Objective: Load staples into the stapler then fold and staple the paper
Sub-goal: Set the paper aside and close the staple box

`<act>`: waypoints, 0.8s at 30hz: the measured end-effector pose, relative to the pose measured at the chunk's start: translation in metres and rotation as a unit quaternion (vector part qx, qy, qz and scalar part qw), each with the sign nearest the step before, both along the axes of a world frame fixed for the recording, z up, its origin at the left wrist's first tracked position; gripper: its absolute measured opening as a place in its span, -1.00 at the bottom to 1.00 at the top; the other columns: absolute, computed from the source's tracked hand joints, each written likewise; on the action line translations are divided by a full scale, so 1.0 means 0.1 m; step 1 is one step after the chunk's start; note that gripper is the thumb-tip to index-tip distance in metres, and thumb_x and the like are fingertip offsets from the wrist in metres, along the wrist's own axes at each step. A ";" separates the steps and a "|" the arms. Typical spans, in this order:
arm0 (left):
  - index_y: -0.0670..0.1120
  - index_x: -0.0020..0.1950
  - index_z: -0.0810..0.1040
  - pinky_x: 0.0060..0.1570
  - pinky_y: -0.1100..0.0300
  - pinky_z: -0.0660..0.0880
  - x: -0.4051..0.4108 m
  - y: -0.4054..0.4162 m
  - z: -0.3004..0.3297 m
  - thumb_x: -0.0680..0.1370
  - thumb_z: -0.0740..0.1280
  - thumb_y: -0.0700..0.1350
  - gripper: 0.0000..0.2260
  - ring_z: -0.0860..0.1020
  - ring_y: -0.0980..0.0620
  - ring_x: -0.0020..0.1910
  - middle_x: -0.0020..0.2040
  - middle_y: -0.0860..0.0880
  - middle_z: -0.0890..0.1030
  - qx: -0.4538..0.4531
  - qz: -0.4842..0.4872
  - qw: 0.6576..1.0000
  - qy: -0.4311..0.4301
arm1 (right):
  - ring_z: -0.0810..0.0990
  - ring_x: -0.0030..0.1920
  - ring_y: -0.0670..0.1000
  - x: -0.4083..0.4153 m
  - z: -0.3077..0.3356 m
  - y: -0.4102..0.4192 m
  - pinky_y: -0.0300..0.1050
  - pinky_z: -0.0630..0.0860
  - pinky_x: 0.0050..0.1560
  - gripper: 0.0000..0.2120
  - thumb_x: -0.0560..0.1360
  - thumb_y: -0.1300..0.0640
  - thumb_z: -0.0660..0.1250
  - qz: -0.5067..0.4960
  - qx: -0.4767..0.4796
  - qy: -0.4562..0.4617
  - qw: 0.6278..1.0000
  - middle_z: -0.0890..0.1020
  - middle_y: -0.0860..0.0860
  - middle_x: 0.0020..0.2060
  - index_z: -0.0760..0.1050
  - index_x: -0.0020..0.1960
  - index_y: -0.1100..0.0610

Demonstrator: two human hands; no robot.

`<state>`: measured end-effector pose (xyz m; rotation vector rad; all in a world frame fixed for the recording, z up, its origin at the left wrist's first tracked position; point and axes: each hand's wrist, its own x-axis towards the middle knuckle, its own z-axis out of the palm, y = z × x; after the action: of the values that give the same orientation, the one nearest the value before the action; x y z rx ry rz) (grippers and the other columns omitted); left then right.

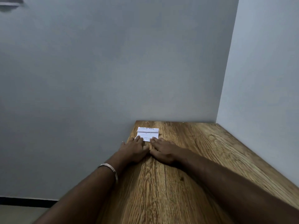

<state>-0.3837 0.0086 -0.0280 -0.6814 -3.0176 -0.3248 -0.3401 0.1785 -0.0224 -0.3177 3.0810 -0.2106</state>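
Note:
A small white folded paper (148,132) with printed text lies flat at the far left corner of the wooden table (186,159). My left hand (133,150) rests palm down, its fingertips on the paper's near left edge. Beside it, my right hand (162,151) lies flat too, fingertips touching the paper's near right edge. Neither hand grips anything. No stapler or staples show in the head view.
The table stands in a corner, with a grey wall (113,70) behind it and a lighter wall (262,70) along its right side. Its left edge drops off to the floor (19,214). A metal bracelet (110,169) is on my left wrist.

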 end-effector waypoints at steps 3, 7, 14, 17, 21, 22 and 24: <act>-0.09 0.42 0.30 0.39 -0.32 0.21 -0.12 0.03 -0.03 0.59 -0.01 0.15 -0.51 0.21 -0.10 0.52 0.52 -0.09 0.29 0.008 0.011 1.000 0.003 | -0.08 0.61 0.04 -0.12 0.00 0.02 0.20 -0.09 0.54 -0.26 0.54 -0.33 -0.19 -0.002 0.007 0.008 1.000 -0.06 -0.02 0.62 -0.12 0.61 0.02; -0.10 0.49 0.25 0.40 -0.27 0.21 -0.18 0.05 -0.05 0.58 -0.02 0.15 -0.45 0.14 -0.10 0.56 0.58 -0.09 0.21 0.016 0.021 1.000 0.009 | -0.06 0.60 0.04 -0.17 -0.03 0.04 0.20 -0.10 0.53 -0.30 0.57 -0.32 -0.18 -0.003 0.007 0.021 1.000 -0.04 -0.03 0.62 -0.10 0.61 0.00; -0.09 0.61 -0.04 0.48 -0.23 0.11 -0.19 0.04 -0.10 0.57 -0.01 0.21 -0.32 0.04 -0.11 0.60 0.64 -0.11 -0.04 0.030 0.032 0.999 -0.004 | 0.01 0.60 0.04 -0.13 -0.05 0.02 0.17 -0.01 0.51 -0.25 0.55 -0.33 -0.09 -0.007 -0.005 0.057 0.998 -0.07 -0.02 0.62 -0.13 0.61 0.01; -0.11 0.61 -0.07 0.46 -0.21 0.19 -0.12 0.04 -0.07 0.55 0.02 0.22 -0.28 0.12 -0.18 0.58 0.64 -0.16 -0.07 0.060 0.041 0.997 0.009 | 0.15 0.56 0.11 -0.06 -0.04 0.00 0.13 0.19 0.47 -0.14 0.47 -0.39 -0.04 -0.052 -0.002 0.091 0.994 -0.06 0.05 0.62 -0.12 0.61 0.06; -0.16 0.44 0.30 0.32 -0.15 0.38 0.08 -0.01 -0.07 0.58 0.08 0.13 -0.47 0.38 -0.21 0.41 0.51 -0.24 0.28 0.063 0.052 0.995 0.056 | 0.43 0.38 0.16 0.06 -0.08 -0.06 0.10 0.42 0.29 -0.16 0.48 -0.40 -0.07 -0.109 0.026 0.118 0.987 0.37 0.19 0.47 0.24 0.51 0.19; -0.15 0.35 0.38 0.28 -0.13 0.42 0.13 -0.03 -0.08 0.59 0.08 0.11 -0.55 0.44 -0.19 0.34 0.45 -0.22 0.36 0.054 0.045 0.996 0.054 | 0.45 0.35 0.16 0.09 -0.10 -0.06 0.10 0.42 0.28 -0.21 0.51 -0.37 -0.07 -0.114 0.020 0.113 0.987 0.44 0.18 0.42 0.30 0.47 0.19; -0.12 0.26 0.44 0.28 -0.12 0.41 0.28 -0.06 -0.08 0.61 0.06 0.09 -0.62 0.47 -0.14 0.28 0.38 -0.17 0.43 0.045 0.031 0.998 0.039 | 0.32 0.47 0.17 0.19 -0.12 -0.06 0.12 0.29 0.43 -0.26 0.56 -0.31 -0.07 -0.114 0.003 0.084 0.990 0.35 0.19 0.49 0.23 0.52 0.19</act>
<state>-0.3561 0.0027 -0.0358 -0.5794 -2.9225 -0.4200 -0.3210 0.1726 -0.0349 0.0198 3.2810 -0.1907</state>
